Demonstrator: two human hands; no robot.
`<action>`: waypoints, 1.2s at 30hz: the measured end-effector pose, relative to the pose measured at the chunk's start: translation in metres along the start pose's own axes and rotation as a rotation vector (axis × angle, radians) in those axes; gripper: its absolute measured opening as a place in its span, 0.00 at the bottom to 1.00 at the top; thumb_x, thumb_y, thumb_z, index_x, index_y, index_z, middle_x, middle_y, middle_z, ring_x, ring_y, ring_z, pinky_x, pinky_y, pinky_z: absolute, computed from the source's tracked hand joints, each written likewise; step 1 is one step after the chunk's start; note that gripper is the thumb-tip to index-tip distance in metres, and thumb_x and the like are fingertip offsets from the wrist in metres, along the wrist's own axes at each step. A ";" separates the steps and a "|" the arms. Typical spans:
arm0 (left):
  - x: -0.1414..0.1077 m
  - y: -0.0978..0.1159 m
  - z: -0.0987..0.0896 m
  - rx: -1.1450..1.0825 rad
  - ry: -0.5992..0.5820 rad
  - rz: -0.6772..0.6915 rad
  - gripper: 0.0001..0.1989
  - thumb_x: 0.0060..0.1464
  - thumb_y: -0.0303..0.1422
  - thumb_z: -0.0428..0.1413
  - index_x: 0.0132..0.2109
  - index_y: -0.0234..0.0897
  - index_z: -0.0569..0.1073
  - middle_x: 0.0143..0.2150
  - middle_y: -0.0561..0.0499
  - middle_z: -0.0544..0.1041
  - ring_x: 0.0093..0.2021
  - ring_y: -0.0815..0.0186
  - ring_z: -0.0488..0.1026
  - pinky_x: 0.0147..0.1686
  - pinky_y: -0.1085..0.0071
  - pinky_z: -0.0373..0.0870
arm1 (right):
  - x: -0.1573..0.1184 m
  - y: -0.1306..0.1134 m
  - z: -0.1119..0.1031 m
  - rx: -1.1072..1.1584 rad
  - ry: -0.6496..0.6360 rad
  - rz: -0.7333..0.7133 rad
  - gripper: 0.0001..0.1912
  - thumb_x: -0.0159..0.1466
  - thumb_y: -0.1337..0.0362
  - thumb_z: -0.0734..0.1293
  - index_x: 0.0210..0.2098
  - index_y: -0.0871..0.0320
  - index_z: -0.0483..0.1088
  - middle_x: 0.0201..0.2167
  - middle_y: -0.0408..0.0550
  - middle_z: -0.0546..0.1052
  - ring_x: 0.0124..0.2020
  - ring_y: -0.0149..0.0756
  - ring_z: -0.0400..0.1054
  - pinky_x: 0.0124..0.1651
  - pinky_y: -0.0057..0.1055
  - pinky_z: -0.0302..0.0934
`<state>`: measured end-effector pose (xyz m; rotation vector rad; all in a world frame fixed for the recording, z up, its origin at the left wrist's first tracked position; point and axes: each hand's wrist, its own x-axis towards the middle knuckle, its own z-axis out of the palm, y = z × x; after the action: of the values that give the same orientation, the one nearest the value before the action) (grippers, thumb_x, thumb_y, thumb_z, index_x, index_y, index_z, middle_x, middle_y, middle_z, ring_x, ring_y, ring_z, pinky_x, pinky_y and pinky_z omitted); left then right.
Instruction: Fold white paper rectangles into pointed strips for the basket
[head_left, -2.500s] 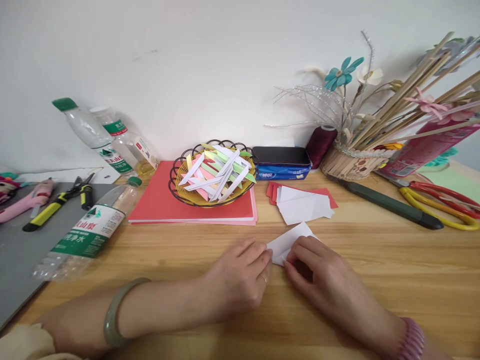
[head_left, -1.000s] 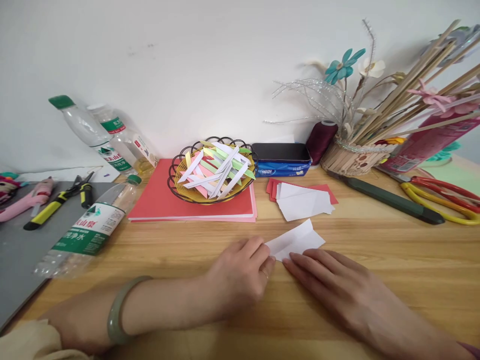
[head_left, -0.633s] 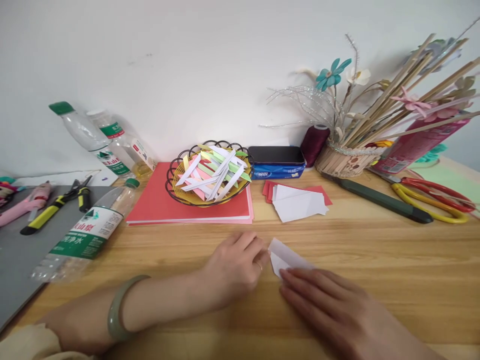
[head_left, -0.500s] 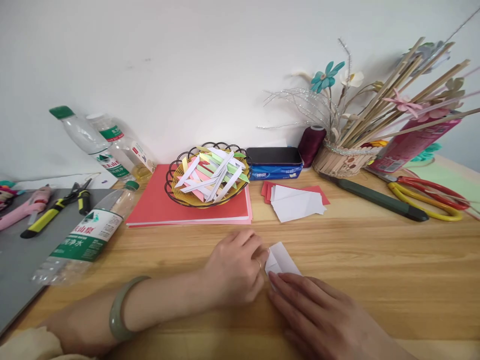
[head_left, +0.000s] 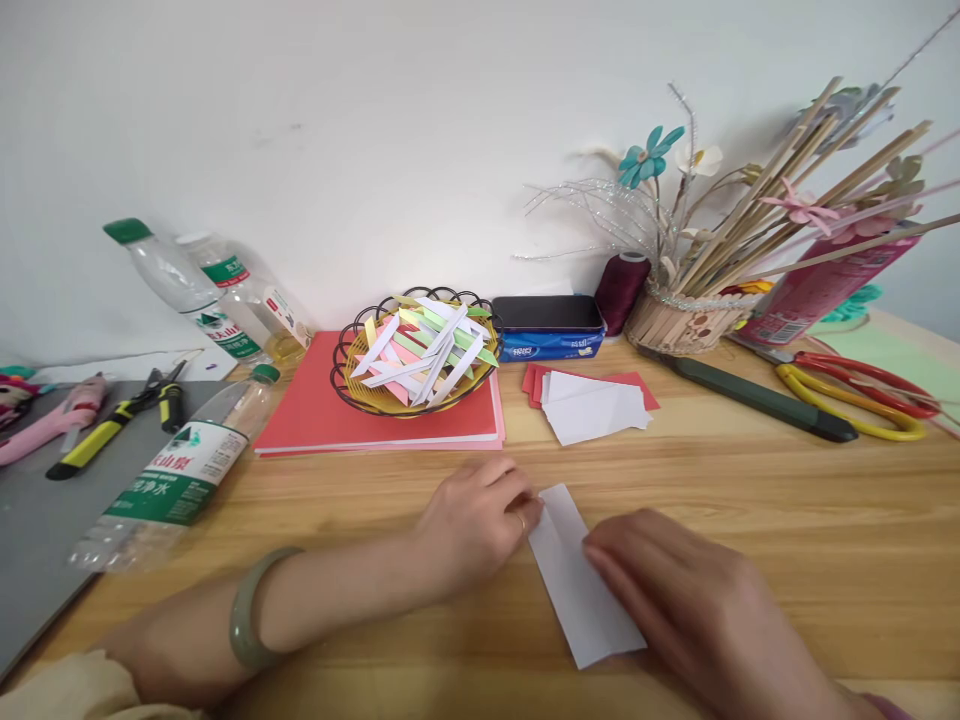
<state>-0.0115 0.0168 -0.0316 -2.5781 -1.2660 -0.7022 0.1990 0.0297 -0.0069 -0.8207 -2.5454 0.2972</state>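
A white strip of folded paper (head_left: 574, 580) lies slantwise on the wooden table, with a crease line along its length. My left hand (head_left: 484, 515), with a ring on one finger and a green bangle on its wrist, is closed, its fingertips at the paper's upper left edge. Along the right edge, my right hand (head_left: 671, 580) has its fingers pressed together on the paper; its thumb is hidden. Beyond the hands lie white paper slips (head_left: 596, 408) over red paper slips (head_left: 534, 384).
A basket (head_left: 345, 385) of folded paper strips stands on red paper sheets (head_left: 296, 410). Plastic bottles (head_left: 176, 470), cutters (head_left: 94, 440) and a pink glue gun (head_left: 52, 420) are at left. A phone (head_left: 547, 312), thread spool (head_left: 622, 290), green-handled tool (head_left: 765, 400) and scissors (head_left: 862, 400) sit at right.
My right hand has lifted its flat fingers off the paper's middle and closed at the right edge. More of the paper shows, extending towards me. My left hand has barely moved.
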 end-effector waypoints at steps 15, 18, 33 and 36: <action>0.000 -0.004 0.005 0.007 0.083 0.002 0.10 0.60 0.27 0.50 0.30 0.33 0.72 0.29 0.53 0.72 0.36 0.67 0.67 0.30 0.73 0.64 | 0.021 0.008 0.019 -0.207 0.022 0.162 0.08 0.65 0.63 0.58 0.30 0.56 0.65 0.26 0.43 0.70 0.24 0.35 0.67 0.24 0.30 0.55; 0.000 -0.005 0.006 0.035 0.087 0.018 0.11 0.60 0.28 0.50 0.30 0.34 0.71 0.29 0.52 0.71 0.36 0.67 0.67 0.31 0.72 0.65 | 0.018 0.009 0.022 -0.223 0.044 0.110 0.10 0.67 0.64 0.55 0.32 0.57 0.65 0.26 0.44 0.70 0.25 0.35 0.66 0.25 0.31 0.55; 0.002 -0.006 0.003 0.139 0.049 0.091 0.10 0.60 0.28 0.50 0.32 0.33 0.73 0.29 0.50 0.70 0.35 0.64 0.67 0.31 0.69 0.64 | 0.019 0.012 0.022 -0.179 0.065 0.057 0.09 0.65 0.68 0.57 0.32 0.58 0.67 0.26 0.45 0.71 0.27 0.35 0.66 0.28 0.32 0.57; 0.001 -0.006 0.003 0.134 0.042 0.079 0.11 0.60 0.28 0.50 0.30 0.33 0.72 0.29 0.50 0.70 0.35 0.64 0.67 0.31 0.69 0.63 | 0.015 0.010 0.022 -0.254 0.057 0.008 0.10 0.66 0.69 0.56 0.34 0.58 0.68 0.29 0.46 0.71 0.29 0.37 0.66 0.28 0.32 0.57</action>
<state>-0.0142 0.0224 -0.0342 -2.4771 -1.1504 -0.6313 0.1827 0.0452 -0.0240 -0.9171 -2.5590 -0.0495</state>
